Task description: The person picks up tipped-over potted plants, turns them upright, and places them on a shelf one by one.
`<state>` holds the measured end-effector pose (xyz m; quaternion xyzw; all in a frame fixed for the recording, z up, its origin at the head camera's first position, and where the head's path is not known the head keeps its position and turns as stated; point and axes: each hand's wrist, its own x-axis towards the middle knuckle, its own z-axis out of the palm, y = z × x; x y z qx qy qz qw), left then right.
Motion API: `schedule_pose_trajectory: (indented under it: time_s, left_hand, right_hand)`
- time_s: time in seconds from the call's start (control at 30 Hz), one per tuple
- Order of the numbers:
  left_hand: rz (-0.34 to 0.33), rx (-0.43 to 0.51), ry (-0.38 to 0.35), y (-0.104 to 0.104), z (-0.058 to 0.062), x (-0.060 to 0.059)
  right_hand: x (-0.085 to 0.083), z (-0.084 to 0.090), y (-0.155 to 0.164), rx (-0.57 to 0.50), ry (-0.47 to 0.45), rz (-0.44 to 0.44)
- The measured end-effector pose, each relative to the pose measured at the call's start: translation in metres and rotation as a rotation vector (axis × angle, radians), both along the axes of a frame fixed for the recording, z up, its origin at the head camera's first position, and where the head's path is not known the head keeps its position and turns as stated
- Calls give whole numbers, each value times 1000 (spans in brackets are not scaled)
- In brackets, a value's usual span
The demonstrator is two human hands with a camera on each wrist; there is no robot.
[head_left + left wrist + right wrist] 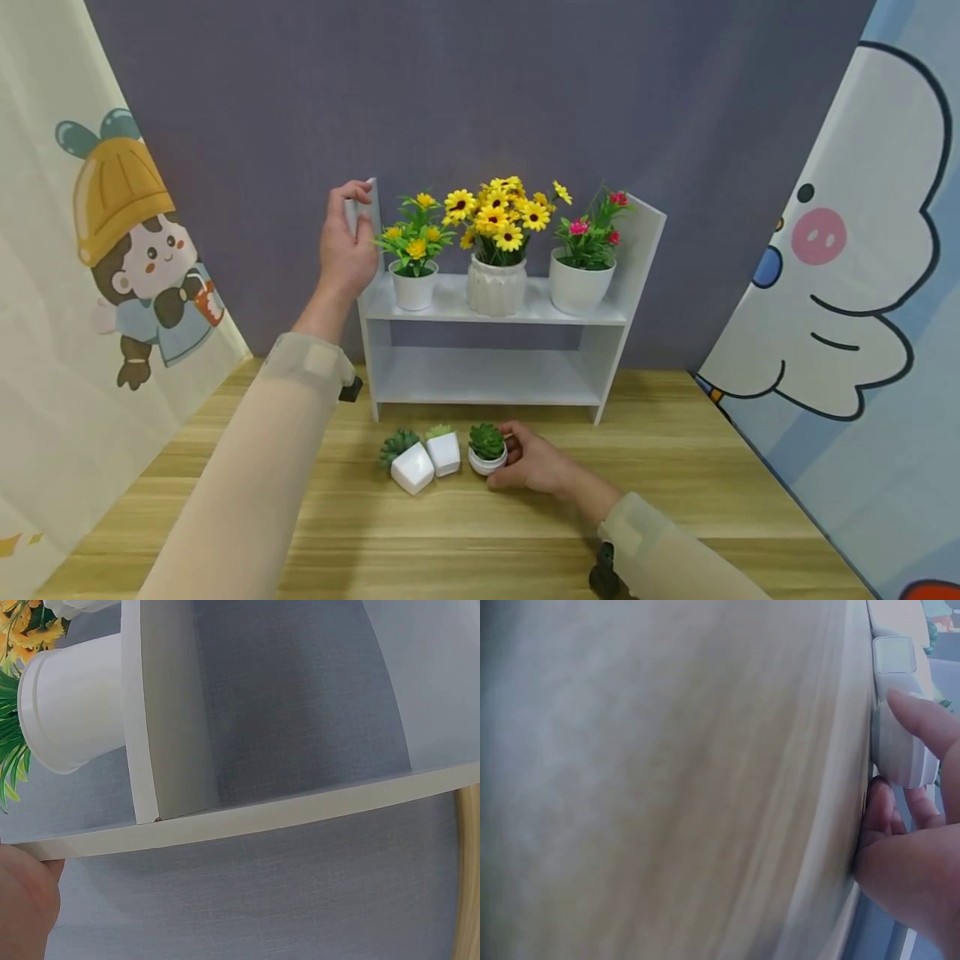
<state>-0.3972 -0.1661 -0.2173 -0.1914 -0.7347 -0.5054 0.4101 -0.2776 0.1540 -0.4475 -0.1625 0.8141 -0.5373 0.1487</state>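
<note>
My left hand [350, 250] grips the upper left side panel of a white two-tier shelf [495, 388], its fingers bent at the panel's top edge. In the left wrist view, part of that hand [26, 900] meets the panel's edge. On the tabletop in front of the shelf, my right hand [536, 462] holds a small potted succulent [487, 446] in a round white pot, thumb at the near side and fingers at the far right side. The right wrist view shows the thumb against the white pot [900, 750]. Two more succulents in angular white pots [412, 468] [444, 454] lie tilted just left of it.
The upper tier bears a yellow-flowered plant [414, 287], a ribbed white vase of yellow daisies [497, 287] and a pink-flowered plant [582, 283]. A wood-grain table [420, 550] lies below. A grey curtain [480, 92] hangs behind, with cartoon-printed cloths at both sides.
</note>
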Motion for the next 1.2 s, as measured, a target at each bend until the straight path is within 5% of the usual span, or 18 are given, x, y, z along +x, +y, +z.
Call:
schedule_pose_trajectory:
  time_s: [0.67, 1.2]
  left_hand:
    - [-49, 40, 97, 1, 6, -3]
    - [-51, 62, 44, 3, 2, -5]
  right_hand:
    - [-6, 3, 3, -29, -50, 8]
    - [-5, -1, 4, -31, -40, -16]
